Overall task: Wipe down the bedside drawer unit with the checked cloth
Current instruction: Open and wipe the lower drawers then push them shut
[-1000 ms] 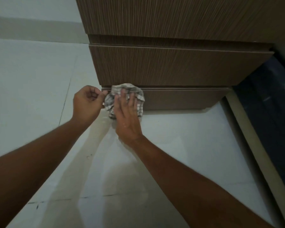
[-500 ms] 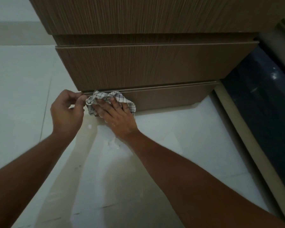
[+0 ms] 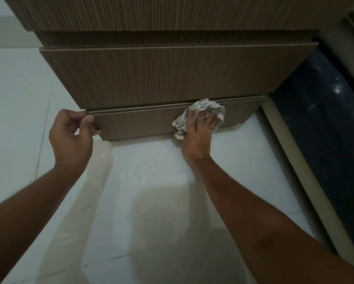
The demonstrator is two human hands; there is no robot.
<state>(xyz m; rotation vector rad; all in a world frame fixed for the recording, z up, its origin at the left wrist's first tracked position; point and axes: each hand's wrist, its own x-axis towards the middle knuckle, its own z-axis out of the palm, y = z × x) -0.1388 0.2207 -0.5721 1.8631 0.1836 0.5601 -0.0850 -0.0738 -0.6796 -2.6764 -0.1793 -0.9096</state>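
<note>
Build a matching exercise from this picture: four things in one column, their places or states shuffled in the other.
1. crumpled checked cloth
2. left hand
3. right hand
4. pale tiled floor

a. lies under the drawer unit
b. pinches the left end of the lowest wood-grain drawer front
c. bunched against that front's right part
d. presses on the cloth

Pairs: 1-c, 2-b, 3-d, 4-a.

Crumpled checked cloth (image 3: pixel 202 111) against lowest front of brown wood-grain drawer unit (image 3: pixel 161 78), right side.
</note>
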